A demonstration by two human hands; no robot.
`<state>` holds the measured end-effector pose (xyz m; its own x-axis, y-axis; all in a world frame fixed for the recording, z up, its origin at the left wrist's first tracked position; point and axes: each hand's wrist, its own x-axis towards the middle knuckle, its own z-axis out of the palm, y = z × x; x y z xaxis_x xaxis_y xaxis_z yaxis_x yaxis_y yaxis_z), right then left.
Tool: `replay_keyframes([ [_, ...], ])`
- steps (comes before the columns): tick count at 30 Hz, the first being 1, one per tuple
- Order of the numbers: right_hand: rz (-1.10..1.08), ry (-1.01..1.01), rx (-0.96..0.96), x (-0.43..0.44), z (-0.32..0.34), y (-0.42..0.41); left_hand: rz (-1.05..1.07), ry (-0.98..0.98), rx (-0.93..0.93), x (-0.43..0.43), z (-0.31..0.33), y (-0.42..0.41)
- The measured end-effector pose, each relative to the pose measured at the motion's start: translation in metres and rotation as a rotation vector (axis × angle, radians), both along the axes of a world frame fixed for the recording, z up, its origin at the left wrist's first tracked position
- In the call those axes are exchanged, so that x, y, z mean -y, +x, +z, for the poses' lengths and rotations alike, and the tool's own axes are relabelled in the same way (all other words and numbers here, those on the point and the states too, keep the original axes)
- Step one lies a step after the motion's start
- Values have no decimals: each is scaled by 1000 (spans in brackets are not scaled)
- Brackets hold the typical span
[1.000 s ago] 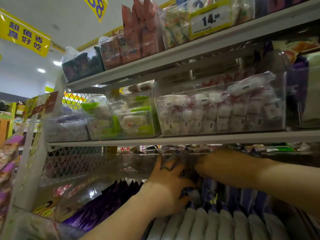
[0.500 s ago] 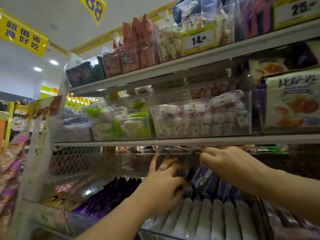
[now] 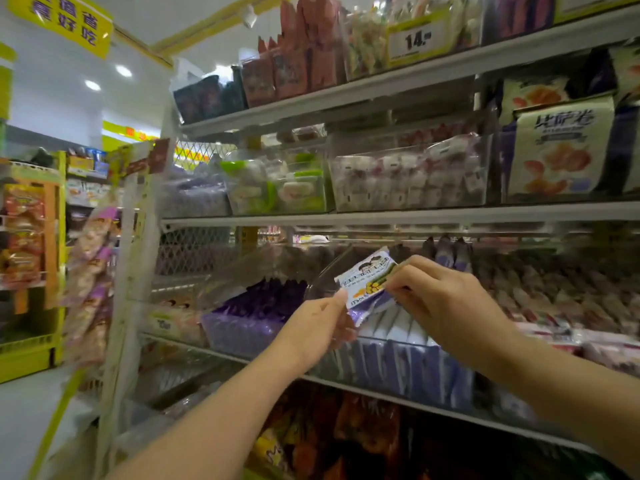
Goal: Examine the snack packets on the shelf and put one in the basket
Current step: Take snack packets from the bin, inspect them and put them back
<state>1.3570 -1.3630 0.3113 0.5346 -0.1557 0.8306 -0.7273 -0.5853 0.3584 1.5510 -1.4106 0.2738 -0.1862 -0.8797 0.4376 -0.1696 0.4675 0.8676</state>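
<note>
You hold one packet [image 3: 366,281] just above its row on the shelf [image 3: 346,383], left hand [image 3: 311,329] pinching its lower corner, right hand [image 3: 441,301] pinching its right edge: examining underway, basket drop left, no basket visible.

Single head-worn wide view, close to shelves [image 3: 381,216], facing forward, seemingly slightly upward.

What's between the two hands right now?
In the head view, a small white-and-purple printed snack packet spans the gap, the left hand pinching its left edge and the right hand its right end.
</note>
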Motion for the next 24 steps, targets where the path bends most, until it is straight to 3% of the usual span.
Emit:
replay_keyframes([
  [3,92,88,136,4,-35,16,58,64,-49,-4,-26,15],
  [7,210,163,203,11,-74,34,-81,237,-256,-16,-45,29],
  [11,276,328,252,15,-104,56,-114,196,-365,-24,-66,46],
  [15,362,604,347,8,-127,83,-43,181,-436,-29,-90,83],
  [24,708,1413,846,19,-180,177,94,237,-363,-54,-173,170],
])
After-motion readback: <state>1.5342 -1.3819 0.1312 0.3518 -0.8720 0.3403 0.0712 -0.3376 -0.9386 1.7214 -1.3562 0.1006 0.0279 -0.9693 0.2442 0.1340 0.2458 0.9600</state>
